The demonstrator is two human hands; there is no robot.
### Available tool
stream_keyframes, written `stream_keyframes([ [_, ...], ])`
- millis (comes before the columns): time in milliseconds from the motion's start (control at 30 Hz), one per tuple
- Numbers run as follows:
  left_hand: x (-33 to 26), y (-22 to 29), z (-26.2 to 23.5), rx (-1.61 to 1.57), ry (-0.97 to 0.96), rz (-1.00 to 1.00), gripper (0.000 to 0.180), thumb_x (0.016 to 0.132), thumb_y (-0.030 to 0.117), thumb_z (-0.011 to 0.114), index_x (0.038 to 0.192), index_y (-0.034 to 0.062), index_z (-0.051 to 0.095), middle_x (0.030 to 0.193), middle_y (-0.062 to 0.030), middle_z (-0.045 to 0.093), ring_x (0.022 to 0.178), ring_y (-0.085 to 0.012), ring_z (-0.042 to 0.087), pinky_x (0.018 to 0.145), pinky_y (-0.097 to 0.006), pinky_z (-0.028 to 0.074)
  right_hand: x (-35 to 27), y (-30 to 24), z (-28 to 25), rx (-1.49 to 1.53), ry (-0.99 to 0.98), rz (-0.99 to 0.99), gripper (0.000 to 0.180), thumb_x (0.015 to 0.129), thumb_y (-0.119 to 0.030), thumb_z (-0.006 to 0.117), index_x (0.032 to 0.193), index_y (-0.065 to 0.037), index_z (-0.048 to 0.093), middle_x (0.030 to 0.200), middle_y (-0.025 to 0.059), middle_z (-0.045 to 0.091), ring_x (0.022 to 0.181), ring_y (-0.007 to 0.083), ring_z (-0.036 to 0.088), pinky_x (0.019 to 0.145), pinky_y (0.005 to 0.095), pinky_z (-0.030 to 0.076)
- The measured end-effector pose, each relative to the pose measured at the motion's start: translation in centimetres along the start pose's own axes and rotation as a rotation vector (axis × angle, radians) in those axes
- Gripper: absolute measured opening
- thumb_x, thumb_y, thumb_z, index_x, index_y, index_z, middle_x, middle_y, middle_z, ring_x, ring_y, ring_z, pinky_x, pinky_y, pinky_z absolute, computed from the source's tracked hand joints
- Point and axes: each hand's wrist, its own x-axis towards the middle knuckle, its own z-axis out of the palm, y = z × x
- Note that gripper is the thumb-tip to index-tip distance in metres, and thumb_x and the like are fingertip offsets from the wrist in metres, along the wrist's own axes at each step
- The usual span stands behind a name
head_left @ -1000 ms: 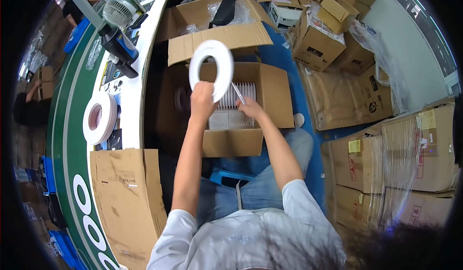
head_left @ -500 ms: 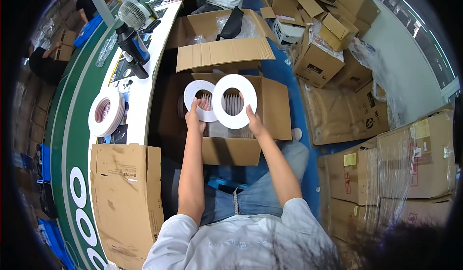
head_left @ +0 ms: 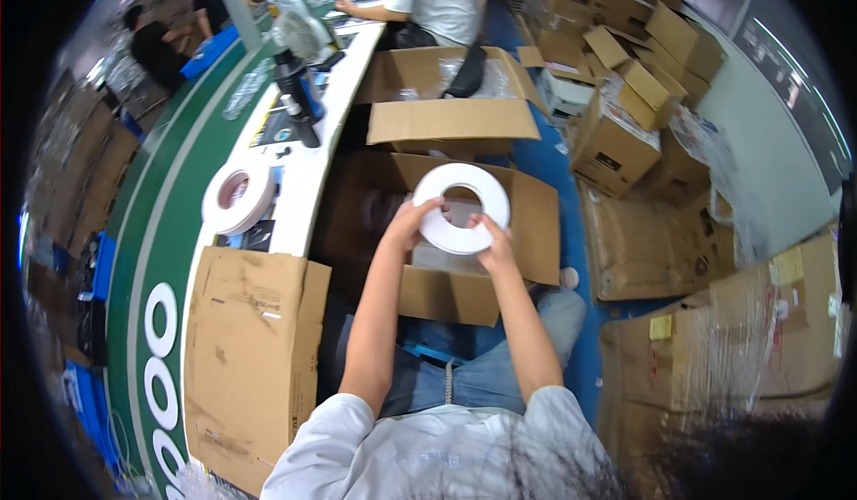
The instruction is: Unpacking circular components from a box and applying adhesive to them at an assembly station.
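Observation:
Both of my hands hold a flat white ring [head_left: 461, 175] with a wide round hole, tilted over an open cardboard box [head_left: 446, 297]. My left hand [head_left: 409, 224] grips its left edge, with fingers reaching over to the hole. On the lower right edge, my right hand [head_left: 496, 248] closes with fingers through the hole. A thin layered edge shows at the bottom, but I cannot tell how many rings lie together. Part of the box's inside is hidden behind the ring and hands.
On the white bench at left lie a stack of white rings [head_left: 237, 198], a dark bottle [head_left: 297, 89] and a fan [head_left: 299, 29]. More rings [head_left: 162, 320] lie on the green conveyor [head_left: 134, 259]. Another open box [head_left: 451, 123] stands ahead; cartons [head_left: 616, 147] pile up at right. A co-worker [head_left: 435, 0] sits beyond.
Half a second ago each hand held a separate white ring side by side. Now the hands are closer together on what looks like one ring or aligned rings. The view has shifted slightly.

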Motion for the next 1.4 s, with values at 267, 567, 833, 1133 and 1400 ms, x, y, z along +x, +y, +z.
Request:
stream_keyframes([
  [267,-2.3,9.8,2.0,1.498,0.525,0.461,0.033,0.063,0.013,0.069,0.091,0.0009,0.055,0.087,-0.0226,0.065,0.085,-0.0401,0.063,0.076,-0.046,0.051,-2.8,3.1,8.2,-0.068,-0.175,-0.104,0.035,0.092,-0.015,0.055,0.122,-0.001,0.045,0.103,0.0150,0.062,0.093,0.0260,0.062,0.084,0.0397,0.051],
  [567,-9.5,29.1,-6.4,1.741,0.752,0.508,0.032,0.059,0.013,0.067,0.088,0.0003,0.058,0.087,-0.0229,0.063,0.085,-0.0394,0.061,0.076,-0.045,0.049,2.1,7.7,-0.5,-1.100,-0.304,-0.128,0.053,0.088,-0.030,0.055,0.132,-0.004,0.043,0.128,0.0176,0.050,0.122,0.0289,0.046,0.104,0.0349,0.033],
  [833,-15.1,33.7,-25.9,1.820,0.845,0.046,0.052,0.061,0.032,0.076,0.098,-0.0014,0.060,0.098,-0.0238,0.064,0.094,-0.0351,0.063,0.080,-0.041,0.049,-1.0,7.4,-9.2,-2.076,0.045,0.182,0.065,0.083,-0.041,0.056,0.138,-0.013,0.037,0.151,0.0179,0.019,0.140,0.0381,0.011,0.111,0.0564,0.008],
  [1133,-13.2,32.0,-28.0,1.734,0.993,-0.050,0.058,0.061,0.032,0.081,0.104,-0.0012,0.061,0.106,-0.0227,0.064,0.100,-0.0328,0.063,0.083,-0.039,0.051,-0.8,6.3,-10.5,-2.099,0.062,0.285,0.065,0.081,-0.041,0.058,0.139,-0.017,0.038,0.151,0.0158,0.021,0.140,0.0362,0.014,0.113,0.0521,0.008],
  [1400,-13.6,31.9,-29.0,1.817,0.938,-0.168,0.052,0.054,0.020,0.080,0.098,-0.0011,0.064,0.099,-0.0214,0.066,0.094,-0.0326,0.065,0.080,-0.039,0.052,0.0,7.1,-11.3,-2.124,0.050,0.399,0.064,0.084,-0.043,0.053,0.140,-0.017,0.036,0.149,0.0163,0.026,0.139,0.0365,0.018,0.112,0.0517,0.008],
])
